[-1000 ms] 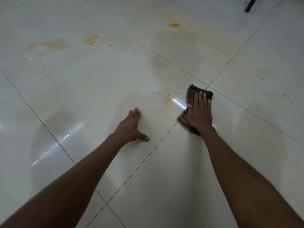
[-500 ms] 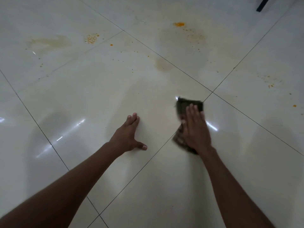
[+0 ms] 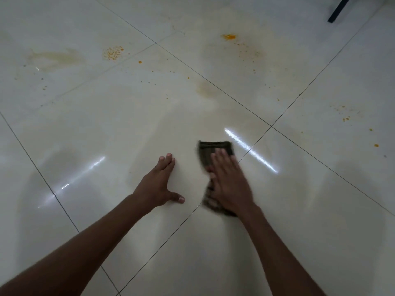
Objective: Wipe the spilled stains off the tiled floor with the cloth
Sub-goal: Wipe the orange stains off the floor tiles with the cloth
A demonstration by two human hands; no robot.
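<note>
My right hand lies flat on the cloth, fingers spread out, pressing it down on the tiled floor. I am not pinching it, just pushing with my whole palm. The cloth is dark, and I think it is soft, light and floppy. It will bunch up if I push from one edge, so the best place to press is the middle. My left hand is just beside the cloth, open and flat on the floor, holding nothing. I lean on it.

The floor is shiny and pale, and I think it is slippery where it is wet. The tile around the cloth looks mostly clean. Far past the cloth there is an orange blob, some orange specks and a brown smear. More little spots sit off to the right of the cloth. A dark leg stands far behind the cloth.
</note>
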